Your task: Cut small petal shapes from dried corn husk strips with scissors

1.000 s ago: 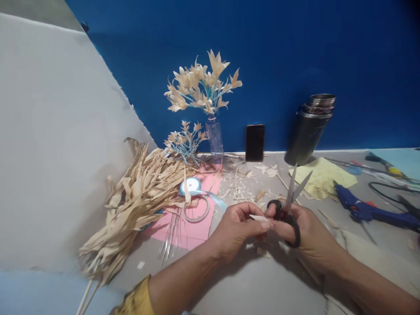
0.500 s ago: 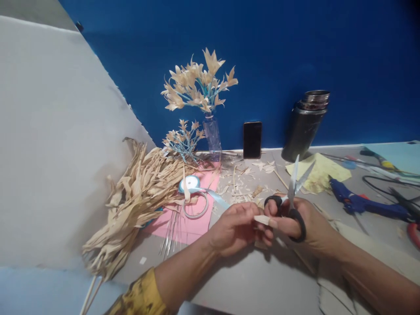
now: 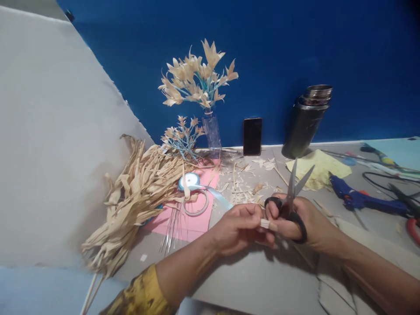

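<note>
One pale strip [image 3: 265, 224] is pinched between the fingertips of the left hand [image 3: 241, 225] and the right hand [image 3: 305, 221], above the table [image 3: 243, 278] and nearer the person than the scattered scraps [image 3: 243, 188]. The left fingers close on one end; the right fingertips press the other, while the same hand carries scissors [image 3: 290, 199] by their black handles, blades parted and aimed upward, clear of the strip. Handling it well seems to call for a light, even pinch at both ends, since such a thin piece could split, and a steady right wrist so the open blades stay off the left fingers. Those left fingers cover part of the strip, so its full length and shape cannot be told. Exactly which right fingers sit inside the scissor loops is hard to make out, and the red-handled tool [image 3: 410, 227] is cut off at the edge
</note>
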Demonstrator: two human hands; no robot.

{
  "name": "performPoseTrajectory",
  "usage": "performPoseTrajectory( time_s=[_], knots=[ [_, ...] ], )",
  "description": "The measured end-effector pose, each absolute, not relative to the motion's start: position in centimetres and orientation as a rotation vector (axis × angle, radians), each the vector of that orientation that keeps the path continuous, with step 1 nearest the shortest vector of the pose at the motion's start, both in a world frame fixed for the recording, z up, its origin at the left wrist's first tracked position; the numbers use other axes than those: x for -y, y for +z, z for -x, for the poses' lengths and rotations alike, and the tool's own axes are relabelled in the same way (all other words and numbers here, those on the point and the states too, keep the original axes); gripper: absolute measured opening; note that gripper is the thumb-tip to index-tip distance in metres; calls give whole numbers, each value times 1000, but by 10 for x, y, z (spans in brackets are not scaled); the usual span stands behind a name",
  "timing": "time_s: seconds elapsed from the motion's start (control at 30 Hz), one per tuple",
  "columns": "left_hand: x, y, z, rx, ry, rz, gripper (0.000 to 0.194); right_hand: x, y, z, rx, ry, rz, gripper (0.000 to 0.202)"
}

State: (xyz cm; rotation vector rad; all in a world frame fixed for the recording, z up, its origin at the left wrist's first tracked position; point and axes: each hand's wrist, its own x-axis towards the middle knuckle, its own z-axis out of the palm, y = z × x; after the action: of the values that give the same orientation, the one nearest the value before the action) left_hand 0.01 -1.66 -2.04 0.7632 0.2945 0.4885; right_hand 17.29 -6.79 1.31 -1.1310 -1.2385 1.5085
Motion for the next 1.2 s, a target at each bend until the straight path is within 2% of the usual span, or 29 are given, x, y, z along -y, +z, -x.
performPoseTrajectory(
  time_s=[0.13, 0.27, 0.63, 0.73, 1.0, 1.2],
  knots=[
    [20, -18, -2, -380, 546, -804, 46, 64, 8, -176, 1226, 1492, 1120, 31],
    [23, -17, -5, -528, 596, -902, 43, 63, 0, -177, 1215, 1460, 1172, 30],
    [22, -20, -4, -445, 589, -906, 48, 61, 8, -173, 1207, 1388, 1156, 26],
    [24, -18, -5, -523, 645, -887, 44, 62, 8, -171, 1190, 1368, 1188, 27],
    [21, -22, -3, -385, 566, -875, 40, 63, 6, -171, 1176, 1459, 1101, 28],
    [21, -21, -3, -403, 567, -832, 45, 62, 2, -175, 1194, 1505, 1079, 27]
  ],
)
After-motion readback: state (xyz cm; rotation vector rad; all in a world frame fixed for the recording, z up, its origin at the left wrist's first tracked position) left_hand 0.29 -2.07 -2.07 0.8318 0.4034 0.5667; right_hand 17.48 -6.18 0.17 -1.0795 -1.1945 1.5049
